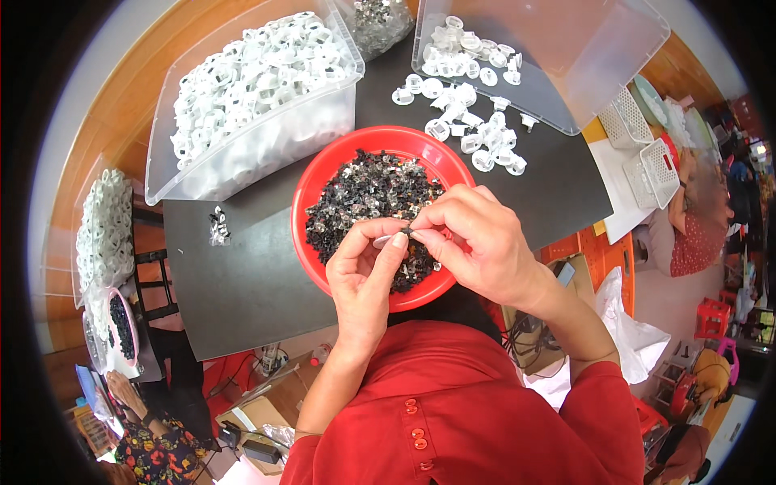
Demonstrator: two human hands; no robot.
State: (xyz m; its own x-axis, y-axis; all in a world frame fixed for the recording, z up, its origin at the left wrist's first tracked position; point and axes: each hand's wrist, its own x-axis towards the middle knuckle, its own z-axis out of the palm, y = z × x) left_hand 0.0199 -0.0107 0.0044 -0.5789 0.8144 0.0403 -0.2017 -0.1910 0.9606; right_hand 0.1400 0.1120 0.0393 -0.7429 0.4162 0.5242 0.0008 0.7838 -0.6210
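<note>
My red plastic basin [301, 214] sits right in front of me at the near edge of the dark table [250, 291], heaped with tiny black and clear parts [364, 190]. My two hands meet above its near half. The thumb and forefinger of my left hand [368, 271] are closed on a pale, flat piece [381, 242], which shows only in part beside the thumb. Right at the meeting fingertips lies a small dark part [406, 231], and the thumb and forefinger of my right hand [482, 242] are pinched together on it; it is too small and too covered for me to tell whether it touches the pale piece. Left of the basin, a little cluster of clear and black bits [219, 226] lies on the tabletop. Beyond the basin, to the left, a big translucent bin [283, 153] is piled high with white plastic fittings [259, 81]. To the right, loose white fittings [493, 145] are strewn over the table, some lying on their sides, and just past them a clear plastic tub [574, 69] has more of the same at its left end. Farthest off, between bin and tub, stands a clear bag [376, 28] of greyish parts.
</note>
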